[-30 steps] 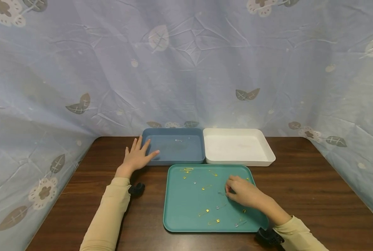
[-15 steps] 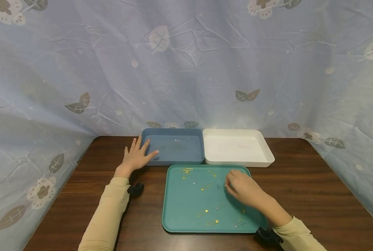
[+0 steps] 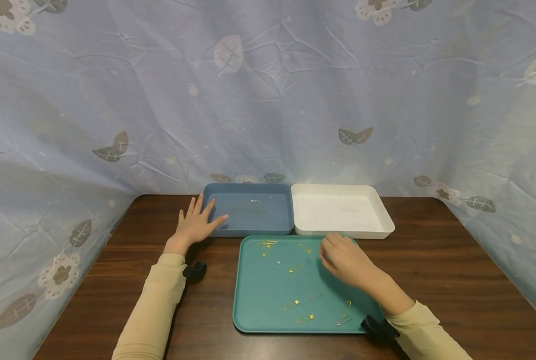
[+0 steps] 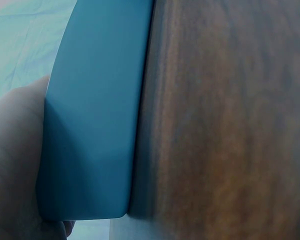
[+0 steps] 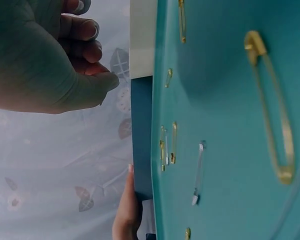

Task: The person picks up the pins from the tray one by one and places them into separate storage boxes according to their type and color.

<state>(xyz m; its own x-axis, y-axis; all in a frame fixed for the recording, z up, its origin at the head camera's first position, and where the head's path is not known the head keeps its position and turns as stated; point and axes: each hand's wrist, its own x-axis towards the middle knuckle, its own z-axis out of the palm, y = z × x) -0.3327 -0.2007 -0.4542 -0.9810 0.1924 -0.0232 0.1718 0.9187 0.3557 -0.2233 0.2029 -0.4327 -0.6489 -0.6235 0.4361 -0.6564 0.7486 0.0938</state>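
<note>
Trays (image 3: 254, 220) number three, right hand (image 3: 350, 263) above one green tray (image 3: 266, 290).

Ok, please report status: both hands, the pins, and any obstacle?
Left hand spread over edge of blue tray. Right hand above green tray, grip unclear. Safety pins scattered there. No obstacle visible.

Gold and silver safety pins (image 5: 281, 110), scattered over teal tray (image 3: 268, 290), some bunched near far-left corner, one in blue tray (image 3: 249, 220)
</note>
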